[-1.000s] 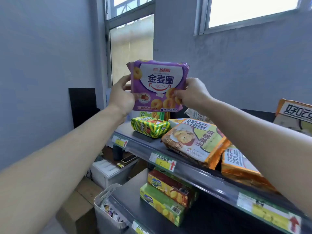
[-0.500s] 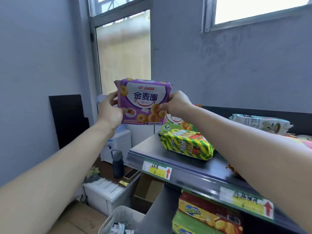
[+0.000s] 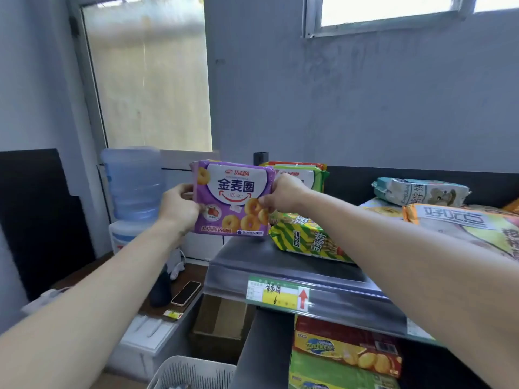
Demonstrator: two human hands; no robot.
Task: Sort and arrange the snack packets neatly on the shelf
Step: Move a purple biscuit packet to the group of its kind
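From the head camera, the purple packet (image 3: pixel 231 197) has come down from well above the shelf (image 3: pixel 280 265) to hang just over the shelf's left end, upright and face-out. Half a second ago it was higher and left of the striped packet (image 3: pixel 306 237); now its lower edge sits close to the shelf's bare surface. That suggests the placing step is nearly reached, and the packet looks bound for the spot above the price tag (image 3: pixel 276 294).

The left hand (image 3: pixel 178 209) is clamped on the packet's left edge, and the right hand (image 3: pixel 283 193) pinches its right edge with the fingers curled over the front. Neither has let go.

Right of the purple packet, the striped packet lies flat and close, nearly touching. Behind the right hand a green packet (image 3: pixel 311 178) stands against the shelf's back panel. Farther right along the shelf, an orange packet (image 3: pixel 460 228) and a pale packet (image 3: pixel 421 192) lie in a loose pile.

The open room is the bare strip at the shelf's left front. Its left edge is a drop, with a phone (image 3: pixel 186 293) on a low surface below, so the packet needs setting well inside that edge.
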